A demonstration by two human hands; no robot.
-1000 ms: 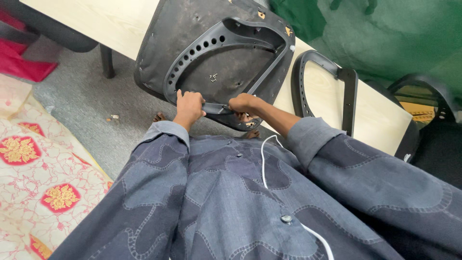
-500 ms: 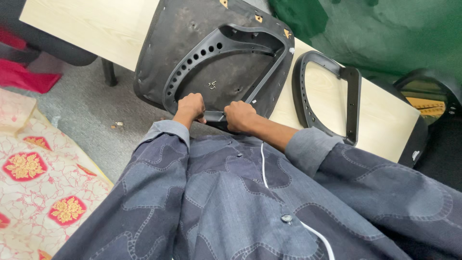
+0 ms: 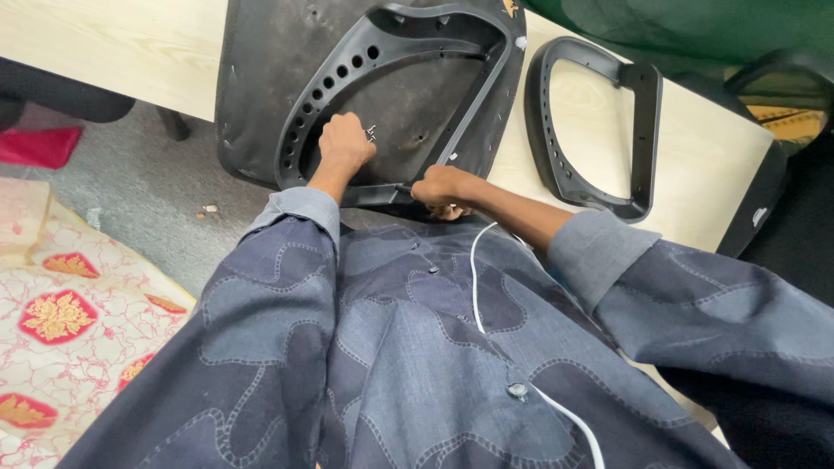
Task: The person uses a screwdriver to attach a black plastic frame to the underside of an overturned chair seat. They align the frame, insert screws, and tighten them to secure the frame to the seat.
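The armrest frame [image 3: 382, 87] on the seat pan [image 3: 261, 95] is clasped by the left hand [image 3: 346, 146]; a small tool is held in the right hand [image 3: 443, 187] at the counter [image 3: 104, 52] edge, a second armrest [image 3: 599, 122] lying apart

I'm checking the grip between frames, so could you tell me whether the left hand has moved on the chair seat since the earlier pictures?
Yes. The left hand has moved up from the near edge of the black chair seat onto the armrest frame lying on it.

The chair seat [image 3: 261, 78] is cut off at twelve o'clock; the right hand [image 3: 445, 187] hides its fingertips and whatever it grips. The red cloth [image 3: 39, 146] is cropped at nine o'clock.
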